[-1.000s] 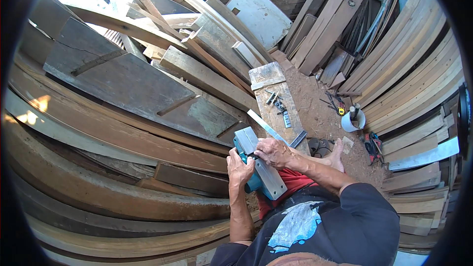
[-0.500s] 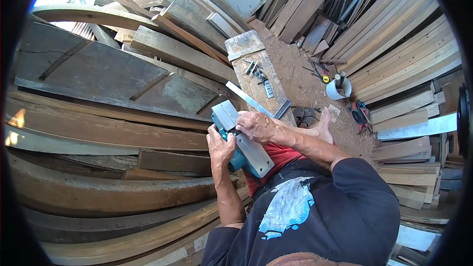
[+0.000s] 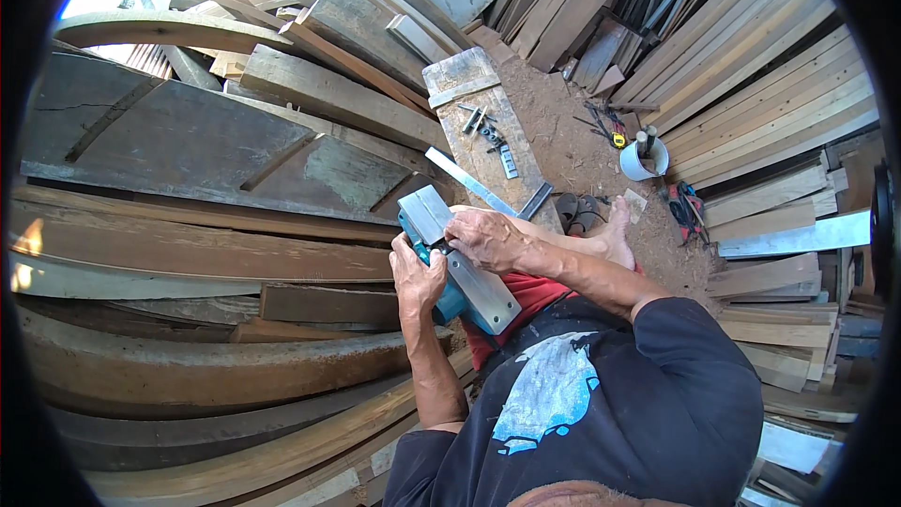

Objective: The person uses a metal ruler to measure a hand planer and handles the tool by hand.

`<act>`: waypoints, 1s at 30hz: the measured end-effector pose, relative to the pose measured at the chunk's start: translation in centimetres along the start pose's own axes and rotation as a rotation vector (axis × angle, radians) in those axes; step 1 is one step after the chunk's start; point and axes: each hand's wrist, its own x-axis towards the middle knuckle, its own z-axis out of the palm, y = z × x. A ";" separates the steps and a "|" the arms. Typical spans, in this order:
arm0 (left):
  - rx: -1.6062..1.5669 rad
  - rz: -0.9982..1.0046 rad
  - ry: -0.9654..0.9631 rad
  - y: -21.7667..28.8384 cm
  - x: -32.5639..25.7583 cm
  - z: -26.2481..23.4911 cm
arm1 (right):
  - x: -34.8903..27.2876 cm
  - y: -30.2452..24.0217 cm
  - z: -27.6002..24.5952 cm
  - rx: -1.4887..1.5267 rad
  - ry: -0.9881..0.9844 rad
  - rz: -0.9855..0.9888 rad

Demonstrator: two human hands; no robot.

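An electric planer (image 3: 482, 295) with a teal body lies upside down across my lap, its grey metal sole plates facing up. My left hand (image 3: 419, 278) wraps round its side, the thumb pressed near the gap between the plates. Over that gap my right hand (image 3: 488, 239) is closed, fingertips at the cutter drum; whatever they pinch there is hidden. Just beyond the planer, a try square (image 3: 471, 184) with a long metal blade rests at the near end of a worn wooden bench (image 3: 462, 77). Small metal parts (image 3: 508, 162) lie on this bench.
Stacked planks and beams (image 3: 206, 253) crowd the left side. On the right lean more boards (image 3: 760, 122). A white bucket (image 3: 631, 169), a yellow tape measure (image 3: 618, 140), red-and-black tools (image 3: 687, 213) and dark sandals (image 3: 584, 216) are on the shavings-covered floor.
The view has shifted slightly. Both hands keep their places on the planer, with no clear change in grip.
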 end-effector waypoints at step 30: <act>0.034 0.003 -0.012 0.2 0.0 -0.2 | 0.0 0.7 -0.2 -0.163 -0.034 -0.154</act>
